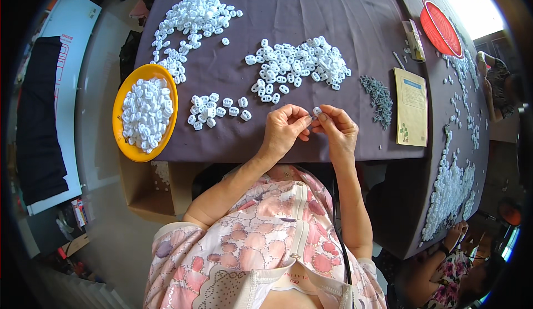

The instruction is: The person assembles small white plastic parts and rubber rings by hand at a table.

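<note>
My right hand (pixel 337 131) pinches a small white oval plastic piece (pixel 317 111) with holes in it, just above the table's near edge. Close beside it, my left hand (pixel 286 128) is closed, thumb against fingertips; whatever it holds is too small and hidden to name. Beyond my hands lies a loose heap of similar white pieces (pixel 300 62). A smaller group of white pieces (pixel 208 109) sits to the left of my left hand. To the right of my right hand is a pile of tiny grey parts (pixel 378 99).
An orange basin (pixel 118 109) full of white pieces stands at the table's left edge, above a cardboard box (pixel 180 184). More white pieces (pixel 197 12) spread far left. A tan booklet (pixel 411 109) and red basket (pixel 441 29) lie right. Another person's hand (pixel 457 234) touches pieces lower right.
</note>
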{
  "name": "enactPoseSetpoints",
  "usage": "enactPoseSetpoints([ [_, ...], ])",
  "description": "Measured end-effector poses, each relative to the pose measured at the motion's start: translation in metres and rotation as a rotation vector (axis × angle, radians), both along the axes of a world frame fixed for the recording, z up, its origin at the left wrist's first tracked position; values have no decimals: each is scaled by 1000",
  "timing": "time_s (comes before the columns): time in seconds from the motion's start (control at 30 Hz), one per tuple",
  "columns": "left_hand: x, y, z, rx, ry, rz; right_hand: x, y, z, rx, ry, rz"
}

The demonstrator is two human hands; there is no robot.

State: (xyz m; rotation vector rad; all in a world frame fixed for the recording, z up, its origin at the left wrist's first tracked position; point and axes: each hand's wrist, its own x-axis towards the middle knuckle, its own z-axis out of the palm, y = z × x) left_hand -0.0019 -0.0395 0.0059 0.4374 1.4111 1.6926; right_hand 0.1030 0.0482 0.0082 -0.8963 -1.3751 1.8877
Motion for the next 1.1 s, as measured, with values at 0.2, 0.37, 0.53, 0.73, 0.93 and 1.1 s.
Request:
enactPoseSetpoints([
  [0.2, -2, 0, 0, -4, 27, -5, 0, 0, 0, 60, -23, 28],
  [0.37, -4, 1, 3, -72, 87, -41, -1, 1, 0, 64, -36, 50],
  [0.53, -3, 1, 2, -100, 107, -43, -1, 0, 0, 100, -72, 50],
  [0.73, -3, 2, 0, -97, 148, -27, -2, -3, -5, 94, -67, 48],
  [0.93, -5, 4, 1, -79, -44, -7, -5, -6, -11, 114, -37, 32],
  [1.1, -6, 4, -3, -60, -196, 26, -4, -3, -10, 113, -30, 60],
])
